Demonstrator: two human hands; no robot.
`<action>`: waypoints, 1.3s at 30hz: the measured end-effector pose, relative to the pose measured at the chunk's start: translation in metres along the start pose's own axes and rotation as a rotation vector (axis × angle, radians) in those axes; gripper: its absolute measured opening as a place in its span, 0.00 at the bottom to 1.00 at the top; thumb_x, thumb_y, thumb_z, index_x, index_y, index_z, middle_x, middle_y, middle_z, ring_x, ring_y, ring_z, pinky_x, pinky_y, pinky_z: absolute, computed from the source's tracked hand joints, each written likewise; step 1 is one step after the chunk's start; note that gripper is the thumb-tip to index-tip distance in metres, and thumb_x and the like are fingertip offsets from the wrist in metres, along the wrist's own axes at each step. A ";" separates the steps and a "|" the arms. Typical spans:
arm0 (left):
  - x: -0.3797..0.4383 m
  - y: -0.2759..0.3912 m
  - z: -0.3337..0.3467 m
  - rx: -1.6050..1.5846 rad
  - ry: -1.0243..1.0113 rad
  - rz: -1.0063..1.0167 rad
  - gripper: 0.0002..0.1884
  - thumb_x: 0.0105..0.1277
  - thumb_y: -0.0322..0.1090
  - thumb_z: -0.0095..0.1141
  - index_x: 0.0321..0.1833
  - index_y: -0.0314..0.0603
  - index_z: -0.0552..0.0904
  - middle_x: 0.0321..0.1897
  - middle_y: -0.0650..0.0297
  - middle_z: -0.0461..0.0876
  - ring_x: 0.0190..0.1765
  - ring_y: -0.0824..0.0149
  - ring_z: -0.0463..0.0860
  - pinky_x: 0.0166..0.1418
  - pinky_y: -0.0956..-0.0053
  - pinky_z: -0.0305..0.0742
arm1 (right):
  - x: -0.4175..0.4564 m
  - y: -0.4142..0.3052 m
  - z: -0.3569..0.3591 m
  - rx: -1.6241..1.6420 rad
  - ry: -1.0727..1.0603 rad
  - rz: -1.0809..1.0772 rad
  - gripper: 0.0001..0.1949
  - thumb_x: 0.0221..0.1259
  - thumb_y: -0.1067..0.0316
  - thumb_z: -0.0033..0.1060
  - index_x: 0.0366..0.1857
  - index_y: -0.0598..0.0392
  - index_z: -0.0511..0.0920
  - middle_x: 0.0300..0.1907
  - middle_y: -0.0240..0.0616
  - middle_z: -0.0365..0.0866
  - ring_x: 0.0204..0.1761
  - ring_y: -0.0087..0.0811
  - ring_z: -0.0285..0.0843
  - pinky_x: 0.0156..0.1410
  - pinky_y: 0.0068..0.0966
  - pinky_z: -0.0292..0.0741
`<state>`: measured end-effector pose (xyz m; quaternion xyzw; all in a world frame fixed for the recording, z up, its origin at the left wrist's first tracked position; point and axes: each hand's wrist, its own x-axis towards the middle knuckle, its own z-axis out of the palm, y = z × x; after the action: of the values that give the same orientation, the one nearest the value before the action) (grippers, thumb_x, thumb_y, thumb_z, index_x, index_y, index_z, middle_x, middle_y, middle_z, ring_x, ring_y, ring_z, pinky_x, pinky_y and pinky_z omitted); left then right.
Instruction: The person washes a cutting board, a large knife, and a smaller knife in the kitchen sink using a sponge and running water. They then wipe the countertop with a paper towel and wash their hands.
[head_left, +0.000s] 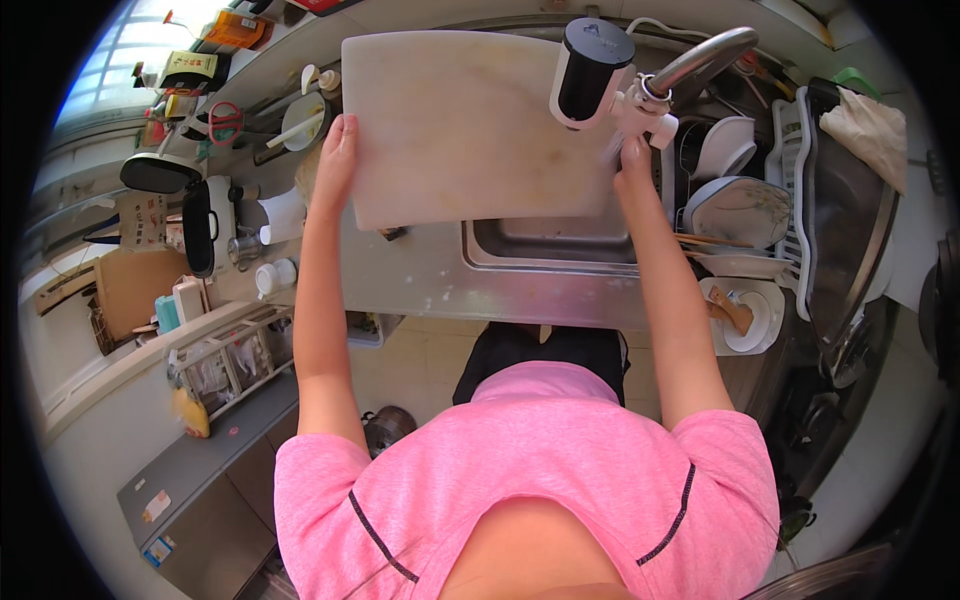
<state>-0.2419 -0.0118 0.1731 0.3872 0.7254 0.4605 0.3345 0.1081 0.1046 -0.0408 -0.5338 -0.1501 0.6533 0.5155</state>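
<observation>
A large white plastic cutting board lies between my hands, over the stainless steel sink and the counter beside it. My left hand grips its left edge, thumb on top. At the right edge, my right hand holds the board just below the faucet; part of this hand is hidden behind the tap. A black and white water filter on the faucet covers the board's upper right corner. Water seems to run from the tap near my right fingers.
To the right, a white dish rack holds bowls and plates, with a dark tray leaning beside it. Left stand a pump bottle, a bowl, a white jar and an appliance with a raised lid. The steel counter edge runs before me.
</observation>
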 end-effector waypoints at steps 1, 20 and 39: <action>-0.001 -0.005 -0.004 0.008 0.001 0.005 0.22 0.75 0.53 0.42 0.39 0.39 0.75 0.27 0.75 0.68 0.33 0.81 0.64 0.38 0.83 0.64 | 0.000 0.003 0.003 -0.003 0.003 -0.021 0.20 0.59 0.59 0.62 0.52 0.61 0.76 0.47 0.34 0.79 0.46 0.29 0.75 0.52 0.29 0.72; -0.041 -0.004 0.030 0.066 0.088 0.075 0.21 0.76 0.49 0.43 0.28 0.43 0.64 0.23 0.76 0.57 0.28 0.80 0.55 0.31 0.82 0.56 | 0.065 0.046 -0.038 -0.343 0.059 0.108 0.24 0.68 0.56 0.51 0.63 0.57 0.69 0.60 0.41 0.74 0.61 0.34 0.71 0.60 0.32 0.69; -0.097 -0.015 0.127 0.018 0.090 0.044 0.20 0.73 0.47 0.49 0.29 0.40 0.66 0.19 0.72 0.63 0.25 0.79 0.59 0.27 0.78 0.57 | 0.138 0.109 -0.073 -0.594 0.274 0.220 0.28 0.66 0.48 0.38 0.56 0.65 0.72 0.56 0.52 0.74 0.58 0.44 0.71 0.60 0.35 0.69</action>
<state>-0.0928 -0.0483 0.1272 0.3849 0.7349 0.4785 0.2876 0.1284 0.1476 -0.2255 -0.7563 -0.2047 0.5550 0.2794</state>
